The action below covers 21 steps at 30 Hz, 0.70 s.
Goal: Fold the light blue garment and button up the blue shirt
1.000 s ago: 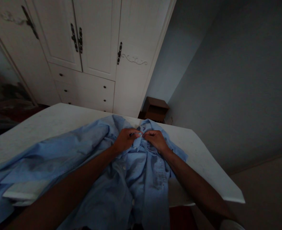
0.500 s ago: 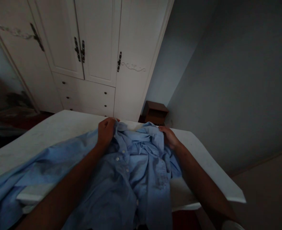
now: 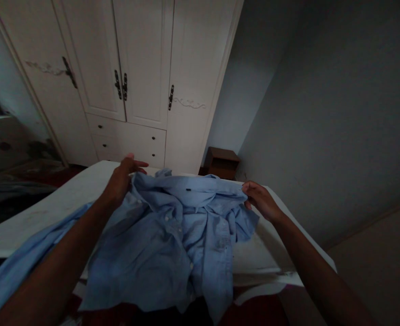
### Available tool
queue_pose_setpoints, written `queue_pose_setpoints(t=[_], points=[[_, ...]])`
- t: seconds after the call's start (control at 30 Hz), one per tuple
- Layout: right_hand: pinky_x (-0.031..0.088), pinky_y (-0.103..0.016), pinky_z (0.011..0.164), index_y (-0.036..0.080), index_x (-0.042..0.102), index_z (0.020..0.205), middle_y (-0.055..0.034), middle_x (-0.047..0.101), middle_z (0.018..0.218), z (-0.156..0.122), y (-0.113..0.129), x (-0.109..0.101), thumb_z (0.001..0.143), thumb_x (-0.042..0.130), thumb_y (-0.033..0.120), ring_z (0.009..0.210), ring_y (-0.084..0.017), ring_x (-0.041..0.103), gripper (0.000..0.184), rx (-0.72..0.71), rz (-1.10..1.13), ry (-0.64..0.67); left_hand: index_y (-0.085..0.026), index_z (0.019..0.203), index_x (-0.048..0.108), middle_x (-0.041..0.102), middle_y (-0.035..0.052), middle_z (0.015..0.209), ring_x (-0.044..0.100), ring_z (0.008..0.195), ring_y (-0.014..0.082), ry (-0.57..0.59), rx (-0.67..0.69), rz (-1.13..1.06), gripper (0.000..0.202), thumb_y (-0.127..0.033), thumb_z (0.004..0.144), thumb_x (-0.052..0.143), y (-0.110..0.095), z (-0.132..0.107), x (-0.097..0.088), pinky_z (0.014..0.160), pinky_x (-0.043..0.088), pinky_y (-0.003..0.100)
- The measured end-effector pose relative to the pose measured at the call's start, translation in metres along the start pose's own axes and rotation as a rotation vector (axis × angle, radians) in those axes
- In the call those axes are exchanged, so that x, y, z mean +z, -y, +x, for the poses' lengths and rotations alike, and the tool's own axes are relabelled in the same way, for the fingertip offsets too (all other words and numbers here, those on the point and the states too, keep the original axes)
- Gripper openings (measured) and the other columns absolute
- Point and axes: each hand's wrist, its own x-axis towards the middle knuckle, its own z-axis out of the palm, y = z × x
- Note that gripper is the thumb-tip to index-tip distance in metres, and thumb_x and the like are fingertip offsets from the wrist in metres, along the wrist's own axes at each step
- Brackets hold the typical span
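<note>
A light blue button-up shirt [image 3: 142,258] lies rumpled across a white table, its front edge hanging over the near side. Its collar band [image 3: 193,188] is stretched out between my hands, with a small dark label at the middle. At the left end, my left hand [image 3: 120,181] grips the cloth; some fingers extend to the right and the thumb is hidden. My right hand [image 3: 257,197] pinches the right end between thumb and fingers. White buttons run down the front. One sleeve [image 3: 43,251] trails off to the left beneath my left forearm.
The white table [image 3: 267,253] has its front edge close to me. Beyond it stands a white wardrobe [image 3: 145,59] with dark handles and drawers. A small brown cabinet [image 3: 222,163] sits in the corner by the grey wall [image 3: 339,113].
My hands have moved apart, the left one leftward and the right one slightly rightward. The collar is now spread wide, and the shirt's lower edge has come into view.
</note>
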Motion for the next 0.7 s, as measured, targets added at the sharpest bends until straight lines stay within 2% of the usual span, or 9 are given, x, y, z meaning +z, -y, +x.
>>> queue_pose_setpoints(t=[0.07, 0.13, 0.2, 0.27, 0.4, 0.47, 0.53, 0.63, 0.7], points=[[0.040, -0.024, 0.046, 0.020, 0.054, 0.076, 0.0044, 0.055, 0.055, -0.007, 0.010, 0.009, 0.080, 0.064, 0.047, 0.046, -0.011, 0.051, 0.029, -0.041, -0.044, 0.050, -0.016, 0.110, 0.064, 0.066, 0.0119, 0.104, 0.066, 0.066, 0.0218, 0.286, -0.064, 0.181, 0.065, -0.069, 0.075, 0.047, -0.005, -0.012, -0.003, 0.054, 0.052, 0.033], [0.044, -0.025, 0.052, 0.020, 0.054, 0.079, 0.0030, 0.059, 0.058, -0.015, 0.022, 0.021, 0.083, 0.062, 0.048, 0.051, -0.013, 0.056, 0.029, -0.099, -0.079, 0.098, -0.017, 0.127, 0.054, 0.056, 0.0182, 0.128, 0.067, 0.092, 0.0312, 0.327, 0.072, 0.460, 0.084, -0.071, 0.062, 0.063, -0.008, -0.028, 0.002, 0.073, 0.055, 0.042], [0.046, -0.026, 0.057, 0.019, 0.056, 0.080, 0.0020, 0.060, 0.064, -0.026, 0.036, 0.038, 0.084, 0.062, 0.047, 0.057, -0.013, 0.058, 0.028, -0.197, -0.115, 0.147, -0.017, 0.144, 0.034, 0.032, 0.0228, 0.149, 0.046, 0.127, 0.0407, 0.244, 0.403, 0.688, 0.112, -0.071, 0.053, 0.072, -0.009, -0.045, 0.015, 0.098, 0.044, 0.050], [0.047, -0.027, 0.062, 0.019, 0.058, 0.080, 0.0008, 0.060, 0.070, -0.039, 0.051, 0.057, 0.086, 0.062, 0.044, 0.065, -0.014, 0.060, 0.026, -0.328, -0.135, 0.241, -0.019, 0.152, 0.007, 0.005, 0.0215, 0.158, 0.011, 0.143, 0.0428, 0.338, 0.683, 0.798, 0.134, -0.070, 0.048, 0.076, -0.009, -0.060, 0.033, 0.109, 0.026, 0.057], [0.048, -0.029, 0.070, 0.019, 0.061, 0.084, -0.0033, 0.062, 0.079, -0.066, 0.076, 0.090, 0.092, 0.056, 0.033, 0.077, -0.015, 0.058, 0.017, -0.595, -0.060, 0.498, -0.019, 0.147, -0.022, -0.015, 0.0226, 0.156, -0.009, 0.144, 0.0401, 0.518, 0.751, 0.960, 0.149, -0.058, 0.048, 0.082, -0.010, -0.080, 0.061, 0.111, 0.017, 0.059], [0.048, -0.028, 0.070, 0.019, 0.061, 0.088, -0.0037, 0.063, 0.082, -0.073, 0.080, 0.099, 0.092, 0.056, 0.028, 0.079, -0.014, 0.058, 0.012, -0.652, 0.008, 0.537, -0.018, 0.149, -0.016, -0.011, 0.0232, 0.157, -0.006, 0.143, 0.0418, 0.599, 0.756, 1.039, 0.146, -0.055, 0.048, 0.083, -0.007, -0.088, 0.067, 0.110, 0.017, 0.059], [0.048, -0.028, 0.072, 0.020, 0.061, 0.088, -0.0034, 0.063, 0.081, -0.073, 0.078, 0.104, 0.092, 0.056, 0.030, 0.079, -0.014, 0.059, 0.012, -0.612, 0.027, 0.558, -0.020, 0.151, 0.008, 0.015, 0.0222, 0.156, 0.016, 0.142, 0.0431, 0.721, 0.763, 1.108, 0.125, -0.051, 0.054, 0.080, -0.001, -0.094, 0.070, 0.108, 0.024, 0.056], [0.049, -0.030, 0.073, 0.020, 0.061, 0.085, -0.0029, 0.063, 0.080, -0.066, 0.072, 0.103, 0.089, 0.059, 0.040, 0.078, -0.015, 0.061, 0.020, -0.386, -0.015, 0.572, -0.023, 0.130, 0.052, 0.065, 0.0158, 0.117, 0.061, 0.108, 0.0352, 0.827, 0.666, 1.141, 0.061, -0.036, 0.073, 0.068, 0.010, -0.098, 0.073, 0.092, 0.044, 0.046], [0.050, -0.030, 0.072, 0.021, 0.061, 0.087, -0.0025, 0.063, 0.082, -0.063, 0.069, 0.098, 0.085, 0.063, 0.044, 0.076, -0.015, 0.062, 0.024, -0.246, -0.039, 0.547, -0.022, 0.113, 0.063, 0.071, 0.0132, 0.094, 0.067, 0.089, 0.0315, 0.769, 0.601, 1.122, 0.038, -0.028, 0.076, 0.062, 0.011, -0.091, 0.072, 0.079, 0.049, 0.040]])
